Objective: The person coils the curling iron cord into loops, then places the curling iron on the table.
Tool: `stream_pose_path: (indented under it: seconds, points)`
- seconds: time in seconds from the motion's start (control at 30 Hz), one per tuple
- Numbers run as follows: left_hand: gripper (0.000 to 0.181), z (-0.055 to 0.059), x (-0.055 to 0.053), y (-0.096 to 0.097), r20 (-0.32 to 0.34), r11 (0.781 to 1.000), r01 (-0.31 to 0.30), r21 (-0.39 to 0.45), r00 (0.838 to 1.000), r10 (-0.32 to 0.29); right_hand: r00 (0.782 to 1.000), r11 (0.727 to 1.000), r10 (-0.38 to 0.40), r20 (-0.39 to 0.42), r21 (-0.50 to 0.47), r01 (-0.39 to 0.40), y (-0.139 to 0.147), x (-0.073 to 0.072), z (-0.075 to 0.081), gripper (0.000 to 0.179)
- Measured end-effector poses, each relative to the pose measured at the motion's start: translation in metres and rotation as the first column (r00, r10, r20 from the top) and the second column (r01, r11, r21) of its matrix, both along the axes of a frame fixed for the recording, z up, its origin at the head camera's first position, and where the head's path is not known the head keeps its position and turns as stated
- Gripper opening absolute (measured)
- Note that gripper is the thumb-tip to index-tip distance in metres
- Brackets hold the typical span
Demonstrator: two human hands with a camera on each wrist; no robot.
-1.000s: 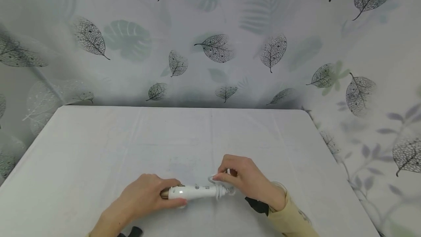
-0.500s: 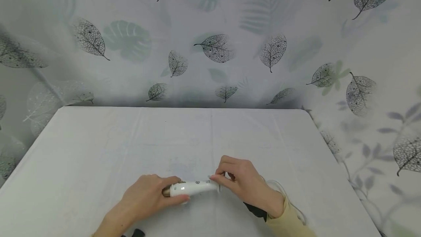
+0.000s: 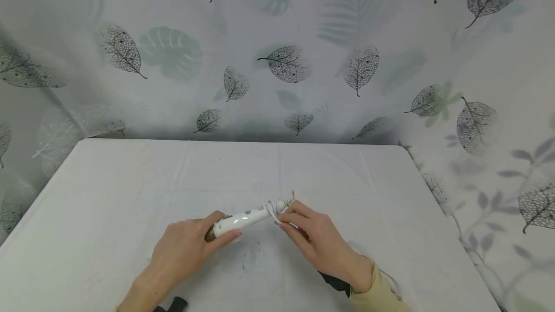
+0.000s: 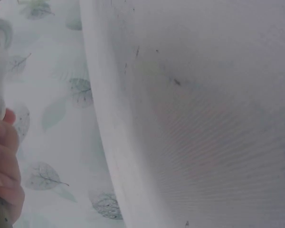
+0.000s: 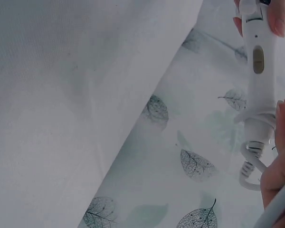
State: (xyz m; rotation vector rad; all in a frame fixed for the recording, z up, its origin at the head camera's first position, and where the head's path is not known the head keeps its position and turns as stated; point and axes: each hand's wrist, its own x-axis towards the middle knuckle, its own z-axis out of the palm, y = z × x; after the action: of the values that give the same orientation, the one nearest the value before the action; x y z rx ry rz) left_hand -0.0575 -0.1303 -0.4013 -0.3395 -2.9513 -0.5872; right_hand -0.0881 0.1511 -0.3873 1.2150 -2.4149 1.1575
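A white curling iron (image 3: 244,218) with a gold-brown barrel is tilted in the head view, cord end up and to the right. My left hand (image 3: 187,243) grips it where barrel and handle meet, covering most of the barrel. White cord (image 3: 272,210) is looped round the narrow end of the handle. My right hand (image 3: 318,237) pinches that cord between thumb and fingers, beside the handle's end. From the right wrist, the handle (image 5: 262,88) shows an oval grey-brown button, the cord's wrap and its ribbed sleeve. In the left wrist view, curled fingers (image 4: 4,161) hold the iron.
A white-covered table (image 3: 173,172) lies under both hands, with small dark specks (image 3: 248,256) on it. More cord (image 3: 390,280) trails behind the right wrist, along the sleeve. Leaf-printed sheeting (image 3: 277,23) hangs behind and beside the table.
The curling iron's cord end has risen and swung away from me, and the left hand has shifted slightly up and left with it. The right hand's fingers have moved along with the cord.
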Motion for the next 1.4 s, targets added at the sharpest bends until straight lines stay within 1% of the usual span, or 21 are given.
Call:
stream_pose_path:
  seconds: [0.1, 0.17, 0.2, 0.23, 0.27, 0.33, 0.37, 0.4, 0.43, 0.5, 0.6, 0.67, 0.77, 0.93, 1.0, 1.1, 1.2, 1.3, 1.4]
  points:
    - [0.036, 0.0, -0.001, 0.0, -0.044, 0.999, -0.036, 0.011, 0.998, 0.036, 0.997, 0.999, 0.02, 0.069, -0.033, -0.018, 0.0, -0.001, -0.001, 0.024]
    - [0.035, 0.0, -0.002, 0.0, -0.057, 0.998, -0.057, 0.025, 0.997, 0.059, 0.986, 0.998, 0.026, 0.166, -0.055, -0.017, -0.001, -0.001, -0.001, 0.027]
    - [0.035, -0.001, -0.002, 0.0, -0.062, 0.997, -0.069, 0.029, 0.996, 0.07, 0.973, 0.997, 0.032, 0.227, -0.069, -0.017, -0.001, -0.001, 0.0, 0.028]
    - [0.035, -0.001, -0.002, 0.0, -0.069, 0.997, -0.076, 0.032, 0.995, 0.078, 0.956, 0.996, 0.043, 0.292, -0.085, -0.019, -0.001, -0.001, 0.0, 0.029]
    - [0.035, -0.001, -0.002, -0.001, -0.079, 0.996, -0.082, 0.036, 0.993, 0.085, 0.933, 0.994, 0.058, 0.355, -0.108, -0.021, -0.001, 0.0, 0.001, 0.029]
    - [0.035, -0.002, -0.002, -0.001, -0.101, 0.995, -0.092, 0.042, 0.99, 0.096, 0.877, 0.989, 0.083, 0.473, -0.15, -0.013, -0.002, 0.001, 0.003, 0.031]
    - [0.035, -0.002, -0.003, -0.001, -0.115, 0.994, -0.096, 0.045, 0.988, 0.1, 0.85, 0.985, 0.095, 0.518, -0.171, -0.006, -0.001, 0.001, 0.004, 0.031]
    - [0.034, -0.002, -0.003, -0.001, -0.13, 0.994, -0.097, 0.051, 0.986, 0.103, 0.829, 0.982, 0.099, 0.55, -0.187, 0.007, -0.001, 0.001, 0.006, 0.032]
    - [0.034, -0.003, -0.003, -0.002, -0.146, 0.994, -0.095, 0.057, 0.984, 0.103, 0.812, 0.979, 0.098, 0.576, -0.2, 0.024, -0.001, 0.002, 0.006, 0.033]
    - [0.033, -0.003, -0.004, -0.002, -0.172, 0.993, -0.097, 0.073, 0.979, 0.109, 0.792, 0.975, 0.08, 0.606, -0.212, 0.064, 0.0, 0.001, 0.007, 0.033]
    - [0.033, -0.002, -0.004, -0.003, -0.207, 0.99, -0.1, 0.097, 0.971, 0.118, 0.788, 0.97, 0.06, 0.613, -0.223, 0.1, 0.002, 0.0, 0.007, 0.035]
    - [0.033, -0.002, -0.005, -0.004, -0.222, 0.988, -0.105, 0.114, 0.967, 0.128, 0.785, 0.97, 0.055, 0.617, -0.219, 0.104, 0.003, -0.002, 0.006, 0.036]
    - [0.031, -0.002, -0.005, -0.006, -0.242, 0.983, -0.113, 0.144, 0.959, 0.146, 0.787, 0.976, 0.045, 0.615, -0.194, 0.096, 0.005, -0.006, 0.004, 0.038]
    - [0.027, -0.002, -0.005, -0.008, -0.27, 0.977, -0.107, 0.182, 0.95, 0.154, 0.778, 0.987, 0.032, 0.628, -0.144, 0.075, 0.007, -0.012, 0.001, 0.035]
    - [0.026, -0.002, -0.005, -0.008, -0.273, 0.976, -0.105, 0.191, 0.95, 0.155, 0.773, 0.99, 0.016, 0.635, -0.119, 0.077, 0.008, -0.014, 0.0, 0.032]
    - [0.026, -0.003, -0.005, -0.007, -0.273, 0.974, -0.103, 0.202, 0.949, 0.157, 0.776, 0.993, -0.029, 0.631, -0.072, 0.096, 0.009, -0.016, -0.002, 0.029]
    - [0.025, -0.004, -0.005, -0.007, -0.27, 0.972, -0.1, 0.211, 0.95, 0.156, 0.783, 0.993, -0.068, 0.618, -0.031, 0.11, 0.01, -0.019, -0.004, 0.026]
    - [0.026, -0.003, -0.005, -0.007, -0.254, 0.972, -0.098, 0.214, 0.955, 0.152, 0.794, 0.994, -0.088, 0.601, -0.003, 0.112, 0.01, -0.023, -0.008, 0.027]
    - [0.028, -0.002, -0.005, -0.006, -0.231, 0.972, -0.097, 0.215, 0.962, 0.147, 0.795, 0.993, -0.106, 0.597, 0.019, 0.119, 0.011, -0.027, -0.013, 0.029]
